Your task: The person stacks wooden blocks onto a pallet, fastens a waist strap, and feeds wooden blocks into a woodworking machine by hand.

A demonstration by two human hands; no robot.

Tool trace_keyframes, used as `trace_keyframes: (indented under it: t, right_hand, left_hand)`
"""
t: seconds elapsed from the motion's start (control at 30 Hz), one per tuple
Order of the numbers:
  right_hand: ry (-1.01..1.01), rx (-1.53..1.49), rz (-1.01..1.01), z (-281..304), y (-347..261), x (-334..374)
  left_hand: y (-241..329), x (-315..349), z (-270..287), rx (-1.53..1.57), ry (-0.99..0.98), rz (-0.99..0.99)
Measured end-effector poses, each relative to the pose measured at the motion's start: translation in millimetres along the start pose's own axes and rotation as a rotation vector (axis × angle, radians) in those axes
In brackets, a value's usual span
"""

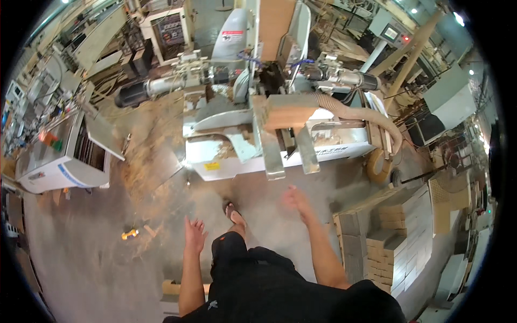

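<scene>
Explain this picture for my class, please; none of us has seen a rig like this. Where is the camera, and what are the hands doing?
There is no robot here. A person wears a wide fisheye camera on their head, looking down, so straight edges bend near the round rim.

The left hand is open and empty, out over the floor. The right hand is blurred by movement; nothing held shows in it. It is nearer the large white machine ahead.

Two metal rails jut from that machine toward the person, with a wooden block resting across them. Stacked blocks stand at the right, and a small yellow object lies on the floor at the left.
</scene>
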State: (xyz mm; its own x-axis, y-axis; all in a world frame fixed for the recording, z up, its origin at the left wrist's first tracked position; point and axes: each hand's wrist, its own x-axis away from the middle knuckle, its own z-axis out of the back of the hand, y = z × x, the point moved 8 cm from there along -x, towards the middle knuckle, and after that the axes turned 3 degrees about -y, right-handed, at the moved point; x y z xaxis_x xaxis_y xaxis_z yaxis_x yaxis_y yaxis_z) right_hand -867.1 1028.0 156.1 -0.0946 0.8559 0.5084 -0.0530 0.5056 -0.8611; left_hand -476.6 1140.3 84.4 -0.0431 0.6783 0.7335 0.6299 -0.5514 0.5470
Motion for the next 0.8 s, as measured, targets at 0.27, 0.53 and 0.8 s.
trace_keyframes:
  t: [0.27,0.53,0.8]
  right_hand:
    - [0.337,-0.375,0.002,142.6,-124.2,-55.1]
    - [0.05,-0.431,0.004,203.2,-170.4,-213.6]
    - [-0.149,-0.499,-0.316,177.4,-139.1,-306.8]
  left_hand:
    - [102.7,-117.9,-226.8,-0.198,-0.223,0.011]
    - [143.1,-166.6,-419.3,-0.402,-0.357,-0.091]
    - [109.7,-249.6,-445.9,-0.299,-0.169,-0.021]
